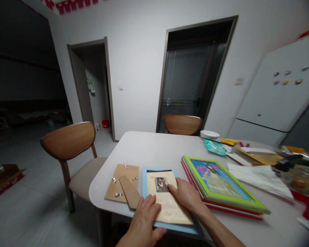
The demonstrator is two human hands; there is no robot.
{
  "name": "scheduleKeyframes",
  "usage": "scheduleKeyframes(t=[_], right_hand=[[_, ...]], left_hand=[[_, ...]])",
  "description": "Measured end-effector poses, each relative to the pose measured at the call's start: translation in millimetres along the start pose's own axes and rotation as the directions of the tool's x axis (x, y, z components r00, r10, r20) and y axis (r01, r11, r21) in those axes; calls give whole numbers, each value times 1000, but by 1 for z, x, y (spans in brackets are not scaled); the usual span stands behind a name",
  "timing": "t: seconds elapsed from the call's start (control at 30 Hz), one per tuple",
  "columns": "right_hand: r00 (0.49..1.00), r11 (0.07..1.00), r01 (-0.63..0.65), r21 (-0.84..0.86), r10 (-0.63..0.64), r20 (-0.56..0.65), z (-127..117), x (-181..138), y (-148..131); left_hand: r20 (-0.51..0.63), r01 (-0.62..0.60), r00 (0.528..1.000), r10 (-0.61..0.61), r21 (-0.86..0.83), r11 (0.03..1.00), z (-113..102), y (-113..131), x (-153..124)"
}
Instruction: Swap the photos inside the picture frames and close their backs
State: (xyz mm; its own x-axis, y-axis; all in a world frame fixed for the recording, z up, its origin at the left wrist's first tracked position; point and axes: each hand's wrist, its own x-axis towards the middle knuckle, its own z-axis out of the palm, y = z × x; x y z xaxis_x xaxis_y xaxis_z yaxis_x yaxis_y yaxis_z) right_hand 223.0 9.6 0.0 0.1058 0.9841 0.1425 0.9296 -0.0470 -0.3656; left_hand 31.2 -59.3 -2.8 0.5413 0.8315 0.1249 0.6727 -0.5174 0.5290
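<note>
Both hands rest on a cream sheet over a light-blue panel

At the near edge of the white table [154, 148], a cream sheet [170, 207] lies on a light-blue panel [144, 177], whose edges show around it. A small picture [161, 184] sits on the upper half of the sheet, and a dark strip runs along its top.

The left hand [145, 218] is open, its fingers lying over the sheet's lower left edge and its thumb spread apart toward the near side. The right hand [186, 195] lies along the sheet's right edge, thumb on top near the small picture; its other fingers are mostly hidden, so whether it grips the sheet cannot be told.

Just left of the panel lies a brown backing board [115, 188] with four metal clips and a brown strip [129, 192] slanting across it, the lower end reaching the left hand. To the right, a green-framed picture [222, 181] lies face up on top of red frames [233, 211]. Beyond that stack are crumpled white paper [259, 176], a teal packet [214, 146] and a white bowl [209, 134]. One wooden chair [69, 140] stands left of the table, another [183, 124] at the far side.
</note>
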Motion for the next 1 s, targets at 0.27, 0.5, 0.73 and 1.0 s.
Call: scheduleKeyframes(t=[0.27, 0.5, 0.73, 1.0], right_hand=[[999, 968, 2, -252, -10, -33, 10, 7, 8], [999, 939, 38, -342, -44, -11, 13, 4, 4], [992, 944, 94, -315, -116, -49, 10, -3, -1], [964, 943, 252, -218, -263, -24, 9, -12, -22]], left_hand=[[40, -104, 994, 102, 52, 993, 8, -8, 1], [-12, -52, 999, 53, 102, 993, 13, -10, 10], [-24, -92, 995, 95, 100, 991, 14, -14, 1], [-151, -11, 988, 26, 98, 995, -15, -34, -16]])
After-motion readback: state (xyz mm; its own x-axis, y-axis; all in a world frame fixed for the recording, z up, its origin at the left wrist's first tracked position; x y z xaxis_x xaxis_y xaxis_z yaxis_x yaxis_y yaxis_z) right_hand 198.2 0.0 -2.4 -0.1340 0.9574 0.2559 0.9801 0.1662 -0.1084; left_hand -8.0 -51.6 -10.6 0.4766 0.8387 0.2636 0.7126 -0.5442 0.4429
